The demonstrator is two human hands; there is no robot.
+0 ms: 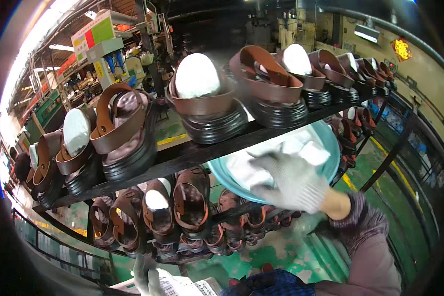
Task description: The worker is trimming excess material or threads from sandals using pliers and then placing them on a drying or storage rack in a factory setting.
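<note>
Gloved right hand point(291, 185) spread inside teal basin point(333, 148), left hand point(145, 276) perhaps gripping papers point(182, 286)

I see sandals point(209, 106) standing in a row along the upper shelf point(182, 154), more sandals on the shelf below. My right hand point(291, 183) reaches into a basin point(330, 135) just under the upper shelf, right of centre. My left hand point(150, 281) sits low, touching papers point(192, 287).

Two gloved hands, one raised, one low.

Right hand point(290, 183) in a white knit glove, reaching up and left from a purple-sleeved forearm, fingers spread and slightly curled. Left hand point(148, 278), also gloved, low at the frame's bottom edge, fingers pointing upward.
</note>
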